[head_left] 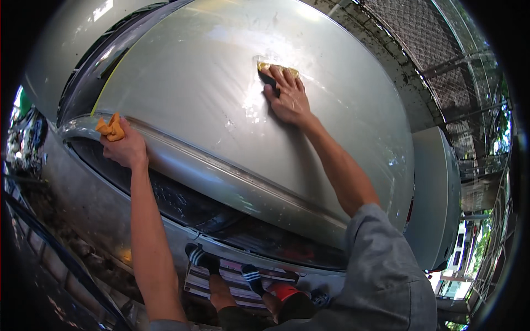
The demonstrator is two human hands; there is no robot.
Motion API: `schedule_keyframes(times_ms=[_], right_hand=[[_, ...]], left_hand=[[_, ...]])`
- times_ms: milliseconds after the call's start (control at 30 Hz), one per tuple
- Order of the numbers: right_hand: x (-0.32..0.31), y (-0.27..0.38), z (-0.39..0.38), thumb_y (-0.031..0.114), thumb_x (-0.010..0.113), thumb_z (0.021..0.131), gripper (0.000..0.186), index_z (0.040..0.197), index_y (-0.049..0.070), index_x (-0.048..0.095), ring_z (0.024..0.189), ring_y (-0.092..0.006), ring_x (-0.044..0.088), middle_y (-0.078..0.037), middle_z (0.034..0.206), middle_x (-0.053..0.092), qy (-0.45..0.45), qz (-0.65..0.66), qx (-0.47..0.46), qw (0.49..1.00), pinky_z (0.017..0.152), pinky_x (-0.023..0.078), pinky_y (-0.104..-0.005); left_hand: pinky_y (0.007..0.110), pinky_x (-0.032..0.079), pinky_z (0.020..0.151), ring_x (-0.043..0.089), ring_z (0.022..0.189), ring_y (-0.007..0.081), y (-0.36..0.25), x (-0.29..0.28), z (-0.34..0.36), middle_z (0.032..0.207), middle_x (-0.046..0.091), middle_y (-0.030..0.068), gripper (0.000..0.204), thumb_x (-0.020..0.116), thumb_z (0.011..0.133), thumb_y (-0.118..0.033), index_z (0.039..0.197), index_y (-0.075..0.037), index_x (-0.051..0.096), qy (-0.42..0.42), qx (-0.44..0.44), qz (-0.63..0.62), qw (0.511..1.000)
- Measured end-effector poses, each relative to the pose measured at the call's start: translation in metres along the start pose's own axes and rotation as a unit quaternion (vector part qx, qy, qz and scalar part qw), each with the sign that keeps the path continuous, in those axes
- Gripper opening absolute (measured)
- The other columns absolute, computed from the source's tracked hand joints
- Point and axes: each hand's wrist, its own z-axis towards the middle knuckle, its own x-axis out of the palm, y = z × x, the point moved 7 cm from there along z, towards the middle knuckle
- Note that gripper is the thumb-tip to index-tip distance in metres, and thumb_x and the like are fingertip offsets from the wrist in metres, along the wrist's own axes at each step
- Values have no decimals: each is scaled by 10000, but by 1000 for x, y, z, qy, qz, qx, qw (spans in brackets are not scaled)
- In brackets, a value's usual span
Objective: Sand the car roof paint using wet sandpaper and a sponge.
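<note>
My right hand [287,96] presses a yellow pad [263,67] flat on the silver car roof [182,77], fingers together over it, amid glossy smears. My left hand [127,146] grips a crumpled orange cloth [110,126] at the roof's near edge, at left beside the rail [210,165]. A thin yellow tape strip [113,74] runs along the roof's left edge. The underside of the pad is hidden.
Below me are a slatted step [196,278] under my sandalled feet and a red bucket [286,291]. A dark bar [52,243] crosses the lower left. A mesh fence [419,38] and concrete ledge [381,55] border the far right side.
</note>
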Motion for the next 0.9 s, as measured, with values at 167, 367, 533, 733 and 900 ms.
schedule_keyframes(times_ms=[167,367,533,733,900], right_hand=[[-1,51,-178,323,451,949,549,1486,243,368,1455,-352,201,-79,1580,260,67,21,-94,993,1175,125,-515],[5,-77,-2,369,398,969,527,1468,197,382,1422,-343,260,-106,1537,328,-16,0,86,996,1168,146,-503],[-3,6,-175,378,405,964,564,1494,198,335,1432,-387,227,-127,1556,290,-5,-13,58,998,1161,122,-540],[-13,-79,-19,358,353,994,527,1495,198,329,1454,-354,190,-90,1577,256,17,13,86,996,1177,102,-517],[-31,-124,-163,418,345,993,525,1501,281,337,1462,-419,102,-116,1598,183,112,23,-38,993,1177,9,-551]], left_hand=[[498,448,962,473,1159,423,-1,-38,30,1251,447,285,722,671,858,-477,1330,-7,390,-27,10,37,999],[538,411,990,403,1259,406,-9,10,-53,1328,430,240,689,692,849,-442,1345,-63,401,62,106,60,991],[590,370,985,364,1308,386,-50,-25,-52,1432,340,166,634,688,848,-428,1350,-129,443,72,160,164,971],[549,365,1010,366,1301,377,-47,-8,-60,1415,359,141,624,674,856,-420,1357,-125,447,89,138,157,974],[548,282,1091,341,1328,396,-51,-24,-39,1377,418,154,624,682,847,-383,1342,-87,445,94,236,141,957]])
